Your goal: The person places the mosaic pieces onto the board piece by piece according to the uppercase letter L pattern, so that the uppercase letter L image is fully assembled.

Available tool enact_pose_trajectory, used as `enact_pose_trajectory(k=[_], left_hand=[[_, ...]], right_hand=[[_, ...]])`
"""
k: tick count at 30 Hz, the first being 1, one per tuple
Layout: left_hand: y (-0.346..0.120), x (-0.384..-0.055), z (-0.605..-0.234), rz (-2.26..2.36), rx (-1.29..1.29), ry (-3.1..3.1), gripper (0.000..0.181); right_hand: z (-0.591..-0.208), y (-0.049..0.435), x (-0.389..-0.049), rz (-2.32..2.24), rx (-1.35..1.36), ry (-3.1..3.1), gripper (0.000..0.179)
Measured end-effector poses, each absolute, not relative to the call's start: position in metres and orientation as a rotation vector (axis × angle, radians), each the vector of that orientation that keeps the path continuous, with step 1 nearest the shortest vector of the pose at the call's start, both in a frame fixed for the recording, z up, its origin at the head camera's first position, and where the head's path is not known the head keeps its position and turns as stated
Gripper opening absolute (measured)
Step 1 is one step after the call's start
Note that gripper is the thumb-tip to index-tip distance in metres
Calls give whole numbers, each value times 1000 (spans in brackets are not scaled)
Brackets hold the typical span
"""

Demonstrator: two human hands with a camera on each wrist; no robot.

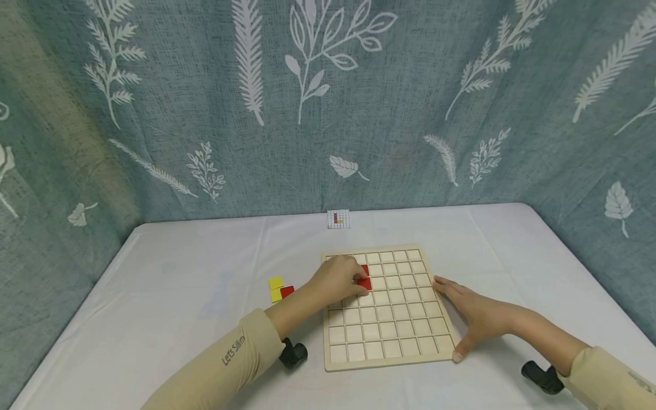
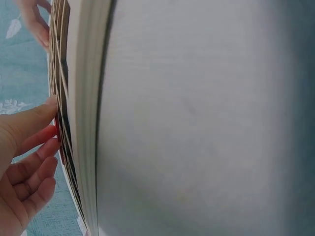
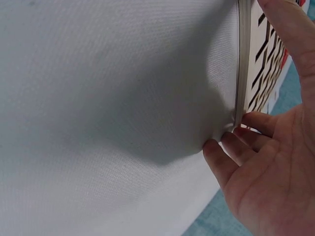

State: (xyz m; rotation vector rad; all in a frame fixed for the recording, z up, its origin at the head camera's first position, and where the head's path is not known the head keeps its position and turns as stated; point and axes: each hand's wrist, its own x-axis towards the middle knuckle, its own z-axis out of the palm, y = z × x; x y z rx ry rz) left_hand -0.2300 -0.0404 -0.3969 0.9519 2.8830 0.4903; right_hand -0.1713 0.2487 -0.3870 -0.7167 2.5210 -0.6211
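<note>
Pinched a red square tile [image 1: 365, 284] with the left hand [image 1: 334, 279] on the wooden grid board [image 1: 389, 363], lower centre of the head view; spread the right hand [image 1: 475, 315] wide against the board's right edge. Saw yellow tiles [image 1: 275, 282], lower left of centre, only there; saw the right palm [image 3: 280, 191] only in the right wrist view.

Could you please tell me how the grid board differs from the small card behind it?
The board is far larger than the card. The board is pale wood-coloured; the card is mostly white. On the board only red shows; the card shows red and yellow. Both bear a grid.
</note>
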Motion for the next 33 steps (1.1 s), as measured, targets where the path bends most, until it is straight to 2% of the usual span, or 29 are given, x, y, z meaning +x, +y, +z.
enact_pose_trajectory(k=[8, 15, 23, 33], left_hand=[[-41, -227, -392, 445, 985, 2891, 28], [-43, -224, -389, 532, 1051, 2875, 19], [-44, -224, -383, 973, 947, 2546, 27], [-52, -218, -380, 1016, 922, 2406, 29]], right_hand=[[-387, 248, -171, -611, -721, 2530, 131], [-387, 248, -171, -625, -714, 2525, 130], [-387, 249, -171, -631, -724, 2522, 130], [-387, 248, -173, -619, -728, 2526, 130]])
